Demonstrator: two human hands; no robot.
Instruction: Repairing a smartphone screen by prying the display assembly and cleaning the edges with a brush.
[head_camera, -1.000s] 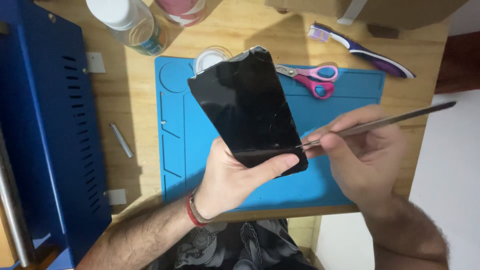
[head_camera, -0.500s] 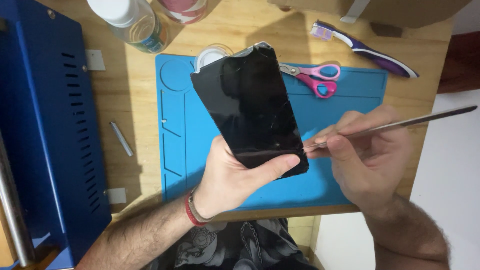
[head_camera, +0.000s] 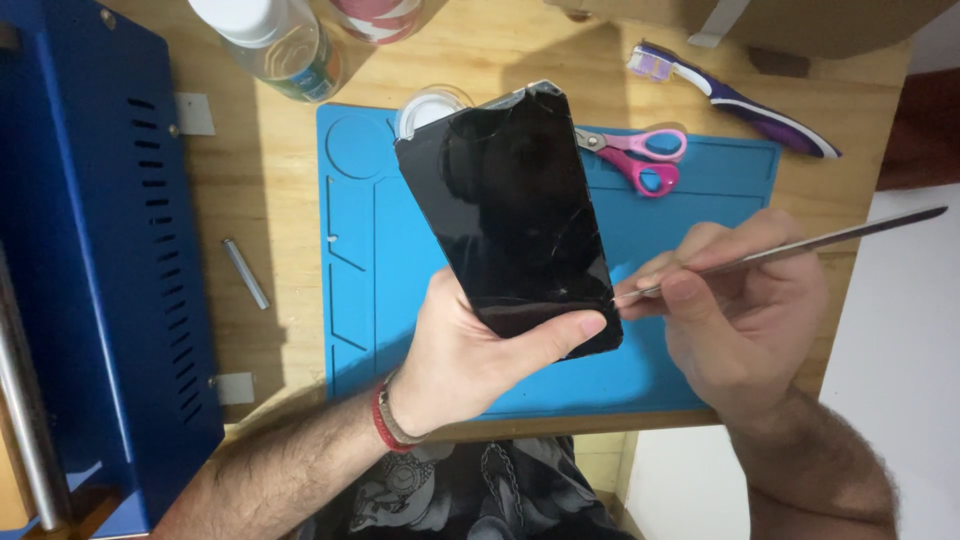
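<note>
We see a wooden table (head_camera: 480, 60). It carries a blue mat (head_camera: 690, 240), toothbrush (head_camera: 735, 100), clear bottle (head_camera: 275, 40) and blue metal case (head_camera: 90, 250). A small metal rod (head_camera: 245, 273) lies beside the mat.

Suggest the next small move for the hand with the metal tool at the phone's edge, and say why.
Probably slide the thin metal tool a little along the phone's right edge. Its tip already meets that edge near the lower corner, the right hand pinches it like a pen, and the left hand grips the cracked phone above the blue mat.
</note>
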